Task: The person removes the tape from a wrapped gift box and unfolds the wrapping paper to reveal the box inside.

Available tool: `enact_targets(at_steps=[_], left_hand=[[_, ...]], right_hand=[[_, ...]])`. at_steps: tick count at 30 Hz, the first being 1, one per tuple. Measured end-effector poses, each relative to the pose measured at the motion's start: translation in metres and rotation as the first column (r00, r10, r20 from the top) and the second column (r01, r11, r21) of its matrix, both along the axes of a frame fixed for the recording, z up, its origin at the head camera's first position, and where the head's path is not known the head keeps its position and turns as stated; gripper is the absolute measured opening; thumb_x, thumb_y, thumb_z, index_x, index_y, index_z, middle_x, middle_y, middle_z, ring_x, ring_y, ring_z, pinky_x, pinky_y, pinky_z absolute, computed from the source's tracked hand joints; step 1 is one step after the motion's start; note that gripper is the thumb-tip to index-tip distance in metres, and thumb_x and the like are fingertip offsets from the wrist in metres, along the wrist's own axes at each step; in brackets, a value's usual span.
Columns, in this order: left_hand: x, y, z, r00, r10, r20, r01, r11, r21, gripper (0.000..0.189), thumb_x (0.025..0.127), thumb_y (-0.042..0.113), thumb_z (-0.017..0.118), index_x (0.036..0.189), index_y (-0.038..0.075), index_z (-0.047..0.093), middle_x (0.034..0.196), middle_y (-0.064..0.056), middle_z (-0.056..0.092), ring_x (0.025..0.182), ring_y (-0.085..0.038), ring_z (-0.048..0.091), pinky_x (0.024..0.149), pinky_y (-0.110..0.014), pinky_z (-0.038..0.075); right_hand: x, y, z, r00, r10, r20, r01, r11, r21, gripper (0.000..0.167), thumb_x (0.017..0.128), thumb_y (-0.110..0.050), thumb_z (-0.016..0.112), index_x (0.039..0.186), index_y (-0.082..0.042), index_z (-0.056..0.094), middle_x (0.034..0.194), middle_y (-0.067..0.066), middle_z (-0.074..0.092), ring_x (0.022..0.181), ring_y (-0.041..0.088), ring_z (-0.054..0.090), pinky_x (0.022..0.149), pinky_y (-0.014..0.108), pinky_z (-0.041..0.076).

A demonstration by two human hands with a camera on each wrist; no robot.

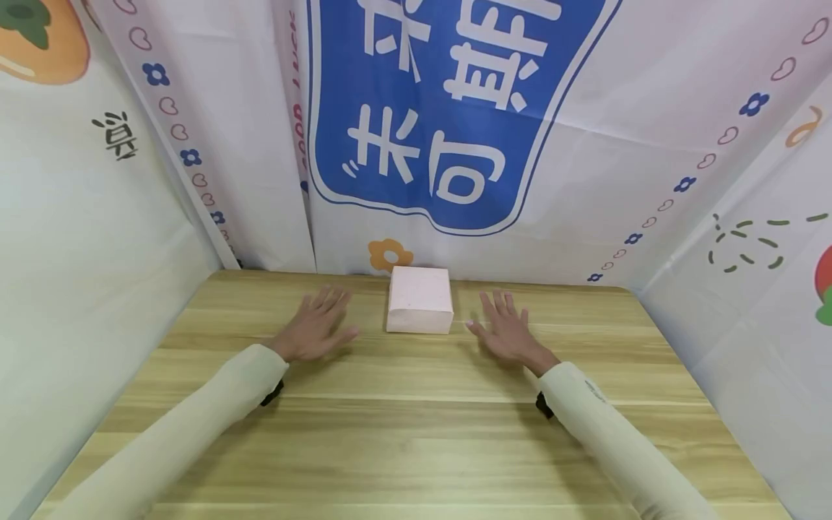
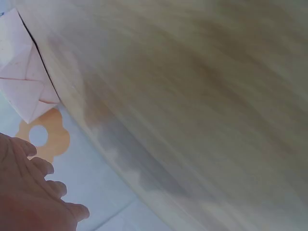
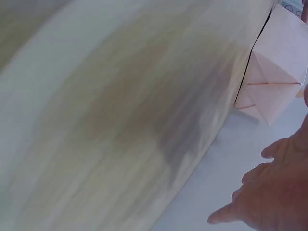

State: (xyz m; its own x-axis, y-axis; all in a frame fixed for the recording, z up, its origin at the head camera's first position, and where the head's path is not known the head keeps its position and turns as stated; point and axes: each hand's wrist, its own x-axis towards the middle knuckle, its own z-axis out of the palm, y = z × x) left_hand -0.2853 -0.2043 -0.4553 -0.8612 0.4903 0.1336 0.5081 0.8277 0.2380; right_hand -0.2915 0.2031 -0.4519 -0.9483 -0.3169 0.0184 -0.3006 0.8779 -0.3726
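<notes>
A pale pink paper box [image 1: 419, 300] sits at the back of the wooden table, close to the hanging cloth. To its left my left hand [image 1: 314, 326] hovers over the tabletop, palm down, fingers spread and thumb toward the box. On the other side my right hand [image 1: 505, 332] mirrors it, fingers extended and holding nothing. Both hands are apart from the box. In the left wrist view the box's folded side [image 2: 29, 72] shows above the fingers; the right wrist view catches its opposite folded side [image 3: 269, 77].
Wood-grain table [image 1: 416, 448] spans the space below. A white printed cloth with a blue sign [image 1: 422, 108] rises right behind the table's back edge. White cloth walls stand along the left [image 1: 97, 238] and right [image 1: 734, 238] sides.
</notes>
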Motion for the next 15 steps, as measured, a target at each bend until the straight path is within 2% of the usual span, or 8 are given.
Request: enact_targets(at_steps=[4, 7, 10, 12, 15], left_hand=[[-0.008, 0.013, 0.002, 0.999, -0.019, 0.035, 0.017, 0.998, 0.060, 0.078, 0.102, 0.048, 0.042, 0.156, 0.000, 0.014, 0.163, -0.023, 0.013, 0.150, -0.047, 0.010, 0.117, -0.069, 0.010], [-0.014, 0.024, 0.001, 0.997, -0.029, 0.071, 0.021, 0.994, 0.110, 0.077, 0.103, 0.047, 0.040, 0.156, -0.002, 0.012, 0.164, -0.022, 0.011, 0.150, -0.045, 0.012, 0.120, -0.064, 0.011], [-0.020, 0.037, -0.001, 0.988, -0.021, 0.150, -0.008, 0.982, 0.189, 0.077, 0.105, 0.049, 0.034, 0.156, -0.002, 0.008, 0.165, -0.020, 0.007, 0.151, -0.042, 0.010, 0.122, -0.058, 0.010], [-0.023, 0.046, -0.001, 0.975, -0.012, 0.220, -0.046, 0.966, 0.255, 0.078, 0.105, 0.052, 0.029, 0.157, -0.001, 0.005, 0.165, -0.019, 0.003, 0.153, -0.039, 0.007, 0.123, -0.055, 0.009], [-0.027, 0.060, -0.002, 0.939, -0.002, 0.344, -0.123, 0.932, 0.340, 0.083, 0.103, 0.060, 0.025, 0.158, 0.004, 0.000, 0.166, -0.017, 0.000, 0.153, -0.035, 0.004, 0.124, -0.053, 0.007]], right_hand=[[-0.007, -0.013, 0.003, 0.998, 0.010, 0.061, -0.005, 0.997, -0.073, 0.079, 0.103, -0.054, 0.032, 0.158, -0.005, 0.004, 0.164, 0.022, 0.000, 0.152, 0.042, -0.003, 0.115, 0.072, 0.002], [-0.011, -0.021, 0.003, 0.994, 0.021, 0.109, -0.004, 0.988, -0.156, 0.078, 0.105, -0.051, 0.031, 0.157, -0.001, 0.002, 0.164, 0.022, 0.002, 0.152, 0.040, 0.002, 0.120, 0.063, 0.006], [-0.014, -0.030, 0.001, 0.983, 0.019, 0.182, 0.030, 0.964, -0.263, 0.080, 0.104, -0.055, 0.029, 0.158, -0.002, 0.001, 0.165, 0.020, 0.004, 0.152, 0.038, 0.007, 0.123, 0.055, 0.009], [-0.016, -0.035, 0.001, 0.974, 0.014, 0.228, 0.064, 0.942, -0.328, 0.082, 0.103, -0.058, 0.029, 0.158, -0.003, 0.001, 0.165, 0.019, 0.009, 0.152, 0.038, 0.014, 0.123, 0.054, 0.013], [-0.019, -0.042, -0.002, 0.959, 0.000, 0.282, 0.115, 0.912, -0.394, 0.085, 0.101, -0.063, 0.029, 0.159, -0.006, 0.004, 0.163, 0.018, 0.020, 0.149, 0.038, 0.023, 0.122, 0.054, 0.018]])
